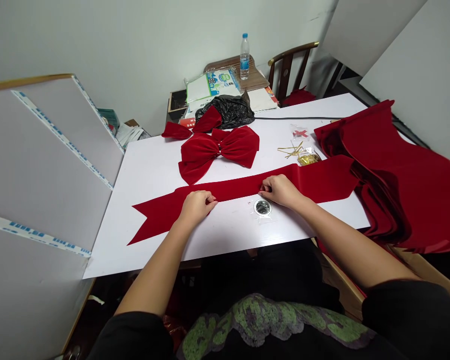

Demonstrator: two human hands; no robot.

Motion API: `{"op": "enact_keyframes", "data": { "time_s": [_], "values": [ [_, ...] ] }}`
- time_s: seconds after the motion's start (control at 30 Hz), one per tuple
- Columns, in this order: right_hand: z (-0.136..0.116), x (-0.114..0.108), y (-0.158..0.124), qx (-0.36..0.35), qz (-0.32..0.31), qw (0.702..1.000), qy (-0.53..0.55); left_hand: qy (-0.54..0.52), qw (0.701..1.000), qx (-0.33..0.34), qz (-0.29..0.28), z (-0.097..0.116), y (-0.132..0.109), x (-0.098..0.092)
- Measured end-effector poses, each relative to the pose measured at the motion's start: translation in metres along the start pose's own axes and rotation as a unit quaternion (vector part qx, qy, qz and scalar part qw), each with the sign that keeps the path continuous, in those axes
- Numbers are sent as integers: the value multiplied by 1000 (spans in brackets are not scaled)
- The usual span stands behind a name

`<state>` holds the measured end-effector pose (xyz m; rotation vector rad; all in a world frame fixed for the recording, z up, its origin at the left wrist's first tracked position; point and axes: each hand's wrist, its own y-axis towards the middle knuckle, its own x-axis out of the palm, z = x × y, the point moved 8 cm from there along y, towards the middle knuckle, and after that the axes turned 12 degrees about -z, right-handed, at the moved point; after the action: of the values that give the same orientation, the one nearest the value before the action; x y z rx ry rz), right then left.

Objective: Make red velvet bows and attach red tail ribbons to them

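Big white counter (pixel 153 170) in front of the person, and over on its right side there's a heap of cut red velvet pieces (pixel 401 170), spilling off the edge! Across the front lies a long red velvet strip (pixel 240 189), flat, notched at its left tail, its right end reaching the heap. Both hands are on it, the left hand (pixel 197 207) and the right hand (pixel 279 191) well apart. The fingers (pixel 264 186) are curled down at the strip's upper edge, pressing into the velvet; pinching or not, can't tell from here. Behind them sits a red velvet bow (pixel 219 150), and right of it, gold twist ties (pixel 290 151). Just below the right hand, a small metal-rimmed disc in clear wrap (pixel 262 207).
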<state>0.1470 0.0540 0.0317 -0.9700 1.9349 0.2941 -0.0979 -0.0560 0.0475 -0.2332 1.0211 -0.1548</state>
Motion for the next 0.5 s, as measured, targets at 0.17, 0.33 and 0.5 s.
{"op": "enact_keyframes", "data": {
  "time_s": [0.17, 0.33, 0.5],
  "values": [
    [-7, -3, 1, 5, -16, 999, -33, 48, 998, 34, -20, 14, 2, -1],
    [-11, 2, 5, 0, -44, 995, -91, 93, 994, 39, -51, 18, 8, 3],
    [-15, 4, 4, -40, -24, 993, -106, 64, 994, 84, -32, 20, 8, 2]
  ]
}}
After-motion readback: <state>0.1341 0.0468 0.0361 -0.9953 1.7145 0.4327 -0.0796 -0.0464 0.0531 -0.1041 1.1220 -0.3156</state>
